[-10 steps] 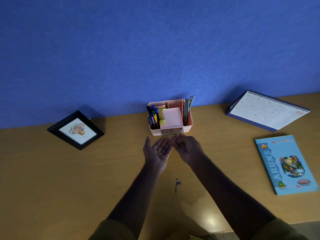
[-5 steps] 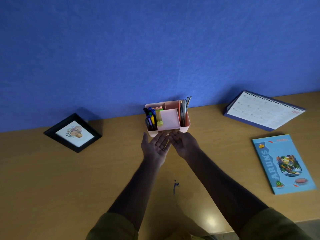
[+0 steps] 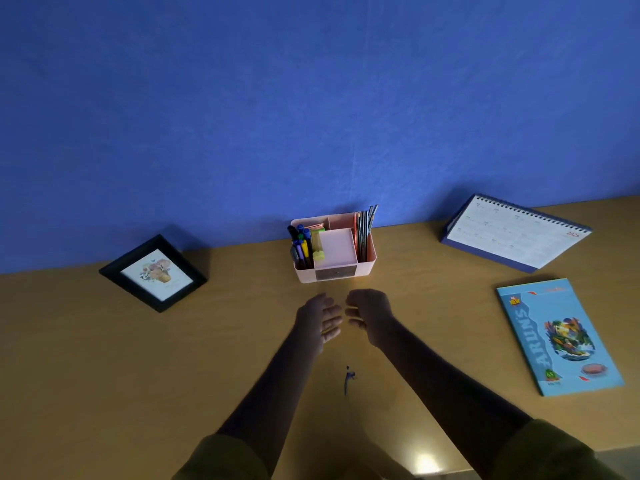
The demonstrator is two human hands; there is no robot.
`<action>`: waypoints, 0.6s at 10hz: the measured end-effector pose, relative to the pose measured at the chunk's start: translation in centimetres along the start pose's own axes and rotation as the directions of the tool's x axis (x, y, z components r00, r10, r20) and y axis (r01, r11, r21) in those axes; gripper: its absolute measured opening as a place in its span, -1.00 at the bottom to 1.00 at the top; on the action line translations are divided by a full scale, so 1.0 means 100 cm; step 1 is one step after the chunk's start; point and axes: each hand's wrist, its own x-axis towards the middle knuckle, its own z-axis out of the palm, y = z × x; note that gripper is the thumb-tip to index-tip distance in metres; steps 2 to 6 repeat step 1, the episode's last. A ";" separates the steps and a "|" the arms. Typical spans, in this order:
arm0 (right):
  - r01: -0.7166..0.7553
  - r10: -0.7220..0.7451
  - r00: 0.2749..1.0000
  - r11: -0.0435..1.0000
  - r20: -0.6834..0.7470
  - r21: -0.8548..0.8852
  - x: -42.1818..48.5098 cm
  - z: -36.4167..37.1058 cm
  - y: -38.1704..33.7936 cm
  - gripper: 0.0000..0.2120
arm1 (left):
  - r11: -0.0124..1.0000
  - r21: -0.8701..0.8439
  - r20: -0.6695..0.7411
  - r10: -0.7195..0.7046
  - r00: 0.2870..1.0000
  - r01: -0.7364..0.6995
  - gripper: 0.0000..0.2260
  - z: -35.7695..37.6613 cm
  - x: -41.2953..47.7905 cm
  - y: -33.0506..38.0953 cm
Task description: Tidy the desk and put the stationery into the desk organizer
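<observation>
Both our hands hover over the tan wooden desk (image 3: 104, 358), close together but not touching. Our left hand (image 3: 318, 318) has its fingers loosely spread with the palm turned inward and holds nothing. Our right hand (image 3: 369, 313) has its fingers loosely curled and also holds nothing.

The pink plastic desk organizer (image 3: 306, 276) sits just beyond both sets of fingertips, apart from them and against the blue wall (image 3: 311, 98). Coloured pens (image 3: 300, 244) stand upright in its left compartment and grey pencils (image 3: 363, 233) in its right one. A pink block (image 3: 337, 249) sits between them.

- Black picture frame (image 3: 154, 273): well left of the left hand.
- Light blue notebook (image 3: 557, 336): flat, well right of the right hand.
- White spiral desk calendar (image 3: 512, 233): beyond the notebook.
- Small dark blue smear (image 3: 348, 379): between our forearms, nearer than the hands.
</observation>
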 end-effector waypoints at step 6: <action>0.170 -0.171 0.985 0.971 0.007 -0.166 -0.010 -0.002 0.004 -0.88 | 0.989 0.140 -0.003 0.047 0.999 -0.046 -0.77 0.004 -0.012 0.001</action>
